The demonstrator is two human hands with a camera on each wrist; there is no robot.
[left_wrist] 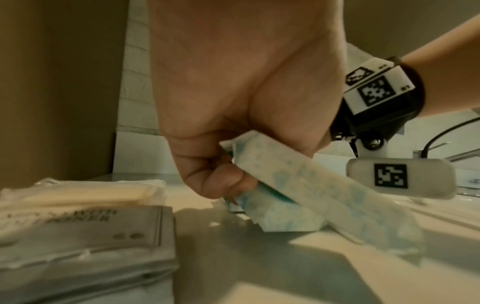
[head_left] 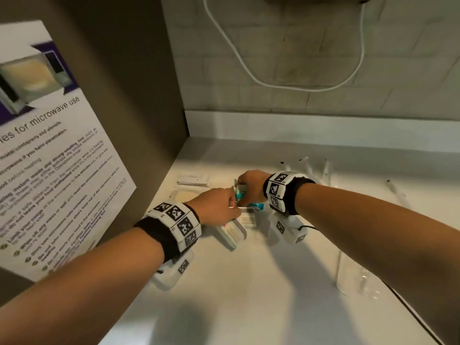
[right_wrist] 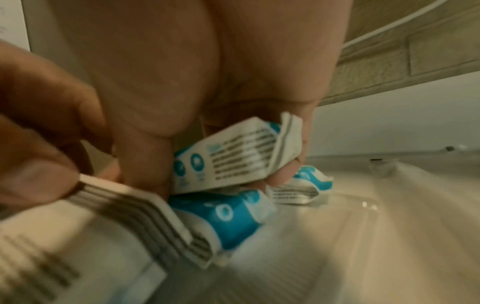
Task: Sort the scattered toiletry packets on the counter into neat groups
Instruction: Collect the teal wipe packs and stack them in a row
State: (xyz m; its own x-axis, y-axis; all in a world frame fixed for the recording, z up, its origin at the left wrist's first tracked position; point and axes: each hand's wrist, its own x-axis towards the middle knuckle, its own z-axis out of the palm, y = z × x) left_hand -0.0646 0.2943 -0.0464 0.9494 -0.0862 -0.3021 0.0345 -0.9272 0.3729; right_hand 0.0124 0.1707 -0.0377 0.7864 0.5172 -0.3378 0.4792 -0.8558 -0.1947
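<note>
Two hands meet over a pale bench (head_left: 261, 282), near its far-left corner beside a brown cabinet side w/ a microwave-use poster (head_left: 49, 155). White cable (head_left: 249, 70) loops down the tiled wall at the far side. Left hand (head_left: 216, 207) has its fingers (left_wrist: 207, 179) curled round blue-and-white packets (left_wrist: 324, 197), which slant down to touch the bench. Right hand (head_left: 251, 183), just right of & touching it, pinches a folded blue-print packet (right_wrist: 233, 156) betw. thumb & fingers (right_wrist: 283, 176); more blue packets (right_wrist: 228, 218) lie under it on the bench. White barcode packets (head_left: 234, 230) sit stacked just near-side of the left hand. Flat grey-white sachets (left_wrist: 78, 236) stacked further left. Thin clear-wrapped sticks (head_left: 323, 170) scattered far right, well apart from the hands.
</note>
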